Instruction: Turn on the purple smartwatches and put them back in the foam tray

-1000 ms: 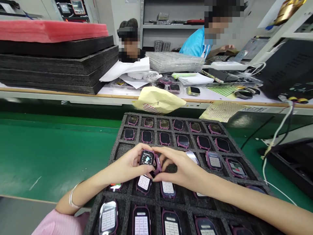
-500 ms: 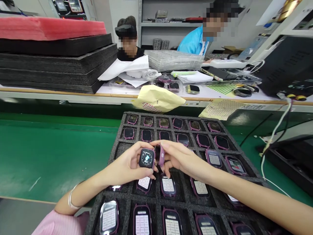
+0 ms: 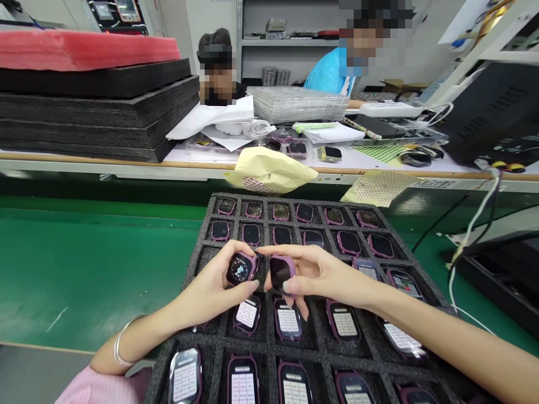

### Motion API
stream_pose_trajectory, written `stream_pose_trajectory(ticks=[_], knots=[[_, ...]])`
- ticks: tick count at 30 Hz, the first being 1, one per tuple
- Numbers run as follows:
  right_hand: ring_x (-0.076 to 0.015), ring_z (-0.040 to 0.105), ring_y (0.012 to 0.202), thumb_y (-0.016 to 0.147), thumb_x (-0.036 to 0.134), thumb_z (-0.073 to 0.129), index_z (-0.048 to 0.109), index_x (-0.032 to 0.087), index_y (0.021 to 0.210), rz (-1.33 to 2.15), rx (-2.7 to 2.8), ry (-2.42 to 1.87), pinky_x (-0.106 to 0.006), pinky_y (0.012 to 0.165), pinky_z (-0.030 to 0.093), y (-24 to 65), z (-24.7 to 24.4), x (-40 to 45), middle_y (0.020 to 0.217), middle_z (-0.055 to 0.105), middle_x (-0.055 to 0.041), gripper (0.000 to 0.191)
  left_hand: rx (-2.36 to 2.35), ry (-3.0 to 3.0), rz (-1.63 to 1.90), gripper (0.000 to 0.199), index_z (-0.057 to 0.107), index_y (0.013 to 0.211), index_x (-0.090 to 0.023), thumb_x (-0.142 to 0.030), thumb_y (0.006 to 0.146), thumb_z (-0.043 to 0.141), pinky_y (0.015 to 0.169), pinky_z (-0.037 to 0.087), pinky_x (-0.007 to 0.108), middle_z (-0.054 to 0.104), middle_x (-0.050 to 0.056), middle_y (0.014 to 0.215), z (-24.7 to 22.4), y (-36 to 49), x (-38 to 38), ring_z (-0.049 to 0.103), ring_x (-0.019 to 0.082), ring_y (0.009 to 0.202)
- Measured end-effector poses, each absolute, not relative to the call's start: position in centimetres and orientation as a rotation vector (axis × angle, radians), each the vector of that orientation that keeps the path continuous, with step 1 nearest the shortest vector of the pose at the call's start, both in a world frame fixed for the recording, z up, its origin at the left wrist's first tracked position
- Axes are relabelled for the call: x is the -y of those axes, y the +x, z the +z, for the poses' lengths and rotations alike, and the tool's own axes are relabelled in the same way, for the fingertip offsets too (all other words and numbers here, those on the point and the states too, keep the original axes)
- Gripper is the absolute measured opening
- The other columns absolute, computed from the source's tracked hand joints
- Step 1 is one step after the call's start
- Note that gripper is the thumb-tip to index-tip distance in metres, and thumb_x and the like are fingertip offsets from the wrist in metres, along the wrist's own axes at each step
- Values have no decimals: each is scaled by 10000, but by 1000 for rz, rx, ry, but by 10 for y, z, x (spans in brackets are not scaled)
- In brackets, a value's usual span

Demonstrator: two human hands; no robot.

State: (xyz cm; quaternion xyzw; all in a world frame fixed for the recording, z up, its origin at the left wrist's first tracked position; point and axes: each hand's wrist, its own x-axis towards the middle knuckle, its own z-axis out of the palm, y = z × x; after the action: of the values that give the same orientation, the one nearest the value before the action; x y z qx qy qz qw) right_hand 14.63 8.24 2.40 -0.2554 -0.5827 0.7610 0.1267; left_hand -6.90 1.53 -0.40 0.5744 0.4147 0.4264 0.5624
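Note:
Between the thumb and fingers of my left hand (image 3: 223, 286) is a purple watch body with a lit round dial (image 3: 240, 269). My right hand (image 3: 320, 275) grips a second purple watch with a dark screen (image 3: 280, 273), its face turned toward me. The two watches are close together but apart, over the middle of a black foam tray (image 3: 219, 348). Purple watches lie in many of the tray's compartments; the far rows have dark screens, and several nearer ones, such as one below my right hand (image 3: 288, 318), show white grids.
Beyond the tray runs a bench edge (image 3: 168, 166) with yellow bags (image 3: 273, 168) hanging over it. Black foam sheets (image 3: 92, 123) under pink foam are stacked at left. Papers, clear trays (image 3: 298, 104) and cables lie on the bench. Two people are behind it. A black box (image 3: 497, 275) sits at right.
The watch in my right hand has turned from edge-on to face me. My left hand has shifted slightly left and tilted its watch, widening the gap between the two.

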Motion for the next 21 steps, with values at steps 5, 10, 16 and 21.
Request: stream_pose_trajectory(ticks=[5, 10, 16, 21], knots=[[-106, 615, 634, 839, 297, 730, 484, 159, 1285, 2269, 1632, -631, -182, 500, 521, 148, 22, -88, 1014, 657, -93, 528, -1080, 1485, 993, 210, 489, 1002, -219, -127, 831, 565, 690, 389, 231, 475, 1, 920, -3, -69, -13, 462, 151, 818], [-109, 599, 621, 852, 359, 714, 454, 151, 1373, 2259, 1593, -643, -225, 548, 549, 147, 21, -87, 1014, 653, -97, 618, -1100, 1543, 990, 210, 484, 996, -216, -121, 824, 559, 674, 368, 233, 466, -10, 886, -3, -70, -14, 437, 139, 774], [-89, 607, 524, 865, 302, 700, 569, 152, 1285, 2135, 1753, -709, -205, 547, 527, 148, 21, -85, 874, 676, -57, 465, -1056, 1619, 952, 224, 474, 951, -201, -58, 784, 516, 682, 370, 237, 481, -18, 843, -5, -75, -16, 454, 131, 760], [-77, 601, 526, 840, 309, 722, 593, 175, 1274, 2096, 1766, -741, -172, 537, 506, 149, 22, -85, 838, 668, -36, 472, -1064, 1526, 974, 174, 461, 945, -204, -113, 812, 525, 545, 342, 213, 456, -35, 766, -6, -75, -17, 423, 93, 589]])
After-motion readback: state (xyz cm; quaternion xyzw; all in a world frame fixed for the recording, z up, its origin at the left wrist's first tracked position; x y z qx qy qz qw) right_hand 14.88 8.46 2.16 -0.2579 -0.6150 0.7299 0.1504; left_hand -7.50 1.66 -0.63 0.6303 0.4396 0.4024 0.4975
